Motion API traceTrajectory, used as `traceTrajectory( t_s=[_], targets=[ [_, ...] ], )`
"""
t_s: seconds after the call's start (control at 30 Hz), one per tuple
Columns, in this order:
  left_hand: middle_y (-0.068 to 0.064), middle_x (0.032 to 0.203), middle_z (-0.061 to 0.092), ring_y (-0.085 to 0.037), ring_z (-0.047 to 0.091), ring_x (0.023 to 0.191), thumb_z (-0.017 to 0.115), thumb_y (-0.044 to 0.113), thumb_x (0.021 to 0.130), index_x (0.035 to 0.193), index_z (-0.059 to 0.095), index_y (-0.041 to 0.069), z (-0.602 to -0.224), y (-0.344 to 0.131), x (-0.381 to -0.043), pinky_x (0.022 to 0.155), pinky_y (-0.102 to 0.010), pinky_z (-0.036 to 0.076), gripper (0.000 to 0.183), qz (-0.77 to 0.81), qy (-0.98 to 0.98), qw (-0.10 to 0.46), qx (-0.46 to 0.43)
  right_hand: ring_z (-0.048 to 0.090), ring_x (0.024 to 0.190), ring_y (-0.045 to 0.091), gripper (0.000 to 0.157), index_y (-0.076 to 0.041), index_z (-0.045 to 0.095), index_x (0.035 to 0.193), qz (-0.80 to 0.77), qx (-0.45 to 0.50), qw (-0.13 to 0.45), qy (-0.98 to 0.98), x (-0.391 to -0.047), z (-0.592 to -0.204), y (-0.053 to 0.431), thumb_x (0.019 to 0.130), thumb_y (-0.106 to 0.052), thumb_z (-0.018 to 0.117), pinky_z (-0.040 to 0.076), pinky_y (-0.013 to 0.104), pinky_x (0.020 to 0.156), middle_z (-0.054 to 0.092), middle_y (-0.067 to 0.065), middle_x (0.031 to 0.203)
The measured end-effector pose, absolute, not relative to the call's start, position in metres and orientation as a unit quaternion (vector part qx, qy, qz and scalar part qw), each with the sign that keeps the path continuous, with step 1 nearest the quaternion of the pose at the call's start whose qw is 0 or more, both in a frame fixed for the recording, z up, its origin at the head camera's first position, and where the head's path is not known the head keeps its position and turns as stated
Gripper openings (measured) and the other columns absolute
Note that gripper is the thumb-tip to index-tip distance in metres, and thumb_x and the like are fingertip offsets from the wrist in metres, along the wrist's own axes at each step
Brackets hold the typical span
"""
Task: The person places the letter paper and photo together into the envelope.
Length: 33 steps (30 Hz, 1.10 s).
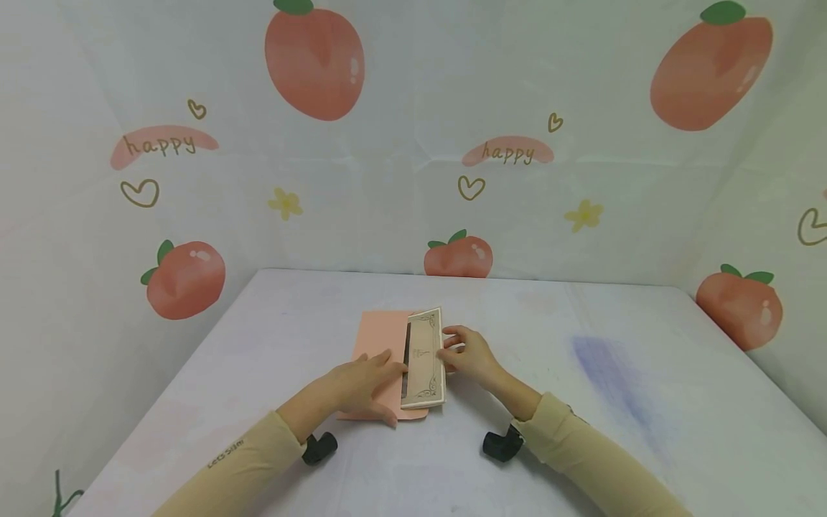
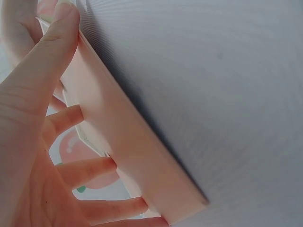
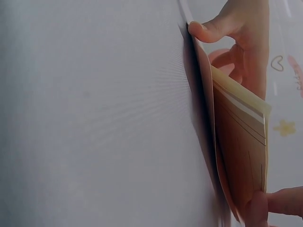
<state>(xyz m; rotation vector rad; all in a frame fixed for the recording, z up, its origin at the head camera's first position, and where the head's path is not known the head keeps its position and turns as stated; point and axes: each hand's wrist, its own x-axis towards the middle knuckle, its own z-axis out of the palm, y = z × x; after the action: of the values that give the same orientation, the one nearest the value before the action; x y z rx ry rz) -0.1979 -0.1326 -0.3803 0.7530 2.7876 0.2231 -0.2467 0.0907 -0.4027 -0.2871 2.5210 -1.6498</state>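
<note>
A flat pink paper piece [image 1: 381, 334], like an envelope or folder, lies on the table. Along its right side a cream card [image 1: 424, 365] with a printed ornamental border is raised at a tilt, a dark gap showing at its left edge. My left hand [image 1: 365, 384] rests on the pink paper with spread fingers, its thumb [image 2: 64, 28] by the near edge. The right hand [image 1: 474, 357] pinches the card's right edge between thumb [image 3: 257, 208] and finger. Whether card and pink paper are joined is hidden.
The white table [image 1: 646, 402] bears a bluish smudge [image 1: 610, 384] on the right. Behind it hangs a white cloth [image 1: 388, 179] printed with peaches, hearts and flowers. Black wrist-worn devices [image 1: 502, 445] sit below both wrists.
</note>
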Motion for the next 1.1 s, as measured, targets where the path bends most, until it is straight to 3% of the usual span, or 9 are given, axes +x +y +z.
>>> traceTrajectory(
  t_s=[0.47,1.1],
  targets=[
    [-0.017,0.15,0.032,-0.052,0.039,0.127,0.069,0.064,0.068,0.138,0.04,0.026,-0.38,-0.132,-0.198,0.099,-0.06,0.04,0.085,0.076,0.956,0.125,0.253,0.067,0.085,0.025,0.048,0.01,0.051,0.124,-0.543,-0.097,0.039,0.833,-0.246,-0.404,0.084,0.078,0.006,0.064,0.059,0.031,0.064,0.058,0.024,0.111],
    [-0.018,0.15,0.033,-0.053,0.04,0.126,0.069,0.064,0.068,0.137,0.041,0.025,-0.38,-0.132,-0.196,0.099,-0.06,0.041,0.084,0.081,0.956,0.12,0.254,0.067,0.086,0.022,0.05,0.008,0.05,0.127,-0.546,-0.095,0.045,0.831,-0.243,-0.406,0.077,0.079,0.006,0.064,0.058,0.029,0.063,0.057,0.022,0.113]
  ],
)
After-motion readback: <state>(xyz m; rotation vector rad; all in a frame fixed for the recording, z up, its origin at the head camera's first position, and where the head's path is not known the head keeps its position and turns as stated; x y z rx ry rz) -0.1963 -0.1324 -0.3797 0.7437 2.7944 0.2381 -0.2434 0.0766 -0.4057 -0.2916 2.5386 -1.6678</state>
